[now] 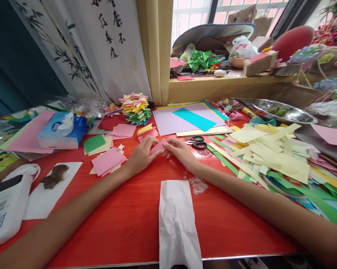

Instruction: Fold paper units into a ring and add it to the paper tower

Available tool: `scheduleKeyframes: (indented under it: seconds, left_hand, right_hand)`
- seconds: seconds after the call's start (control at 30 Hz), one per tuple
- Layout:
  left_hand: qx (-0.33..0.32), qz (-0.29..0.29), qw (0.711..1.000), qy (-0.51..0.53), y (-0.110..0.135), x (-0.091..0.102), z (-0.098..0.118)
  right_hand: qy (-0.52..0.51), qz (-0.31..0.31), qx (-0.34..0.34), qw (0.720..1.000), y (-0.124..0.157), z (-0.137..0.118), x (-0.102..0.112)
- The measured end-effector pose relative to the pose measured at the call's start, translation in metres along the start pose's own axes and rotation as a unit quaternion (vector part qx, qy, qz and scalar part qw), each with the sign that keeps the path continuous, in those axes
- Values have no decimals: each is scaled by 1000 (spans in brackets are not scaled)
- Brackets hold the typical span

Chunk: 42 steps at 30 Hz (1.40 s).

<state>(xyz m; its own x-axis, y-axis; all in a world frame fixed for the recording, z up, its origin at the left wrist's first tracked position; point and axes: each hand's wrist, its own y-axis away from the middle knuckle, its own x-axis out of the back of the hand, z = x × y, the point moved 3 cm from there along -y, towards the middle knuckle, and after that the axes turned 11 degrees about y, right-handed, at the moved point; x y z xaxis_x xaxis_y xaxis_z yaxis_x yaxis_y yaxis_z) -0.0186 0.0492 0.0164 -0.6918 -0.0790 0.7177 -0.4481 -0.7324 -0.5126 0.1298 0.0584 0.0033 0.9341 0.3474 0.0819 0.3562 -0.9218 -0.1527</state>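
Note:
Both my hands meet at the middle of the red table (pixel 123 220) over a small pink paper piece (pixel 158 146). My left hand (pixel 141 154) pinches its left side with curled fingers. My right hand (pixel 179 150) presses and pinches its right end. The paper lies folded and low on the table between my fingertips. Black-handled scissors (pixel 198 142) lie just right of my right hand. A stack of pink paper squares (pixel 108 161) sits left of my left hand.
A white paper bag (pixel 176 220) lies near the front edge. Yellow and green paper strips (pixel 272 157) pile at the right. Large purple sheets with a teal strip (pixel 190 119), a stack of folded coloured pieces (pixel 136 107), a tissue pack (pixel 63 129) and a metal bowl (pixel 283 112) lie behind.

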Motion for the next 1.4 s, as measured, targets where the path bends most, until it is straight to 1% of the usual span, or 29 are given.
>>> scheduleKeyframes:
  seconds: [0.1,0.27,0.53,0.9,1.03,1.23,1.3,1.4]
  left_hand:
    - [20,3,1000,20,0,1,1]
    - [3,-5,1000,11,-1,2,5]
    - [-17,-4,1000,5,-1,1,5]
    - [-14,-6,1000,-3,0,2,6]
    - [27,2,999,30,-2,4,4]
    - [105,-3,990,90,-4,4,-8]
    - [116,-4,988,102,-3,4,-10]
    - [112,-1,987,113,-3,4,-10]
  right_hand:
    - [-33,22,-7,999,0,0,2]
    - [-71,34,-18,997,0,1,3]
    - [-69,31,-18,997,-1,0,2]
    - [-63,35,-27,997,0,1,2]
    - [-73,37,-23,996,-1,3,2]
    - [-70,61,-26,995,-2,5,4]
    - [-68,61,-25,996,-2,5,4]
    - [-64,60,-25,996,-2,6,4]
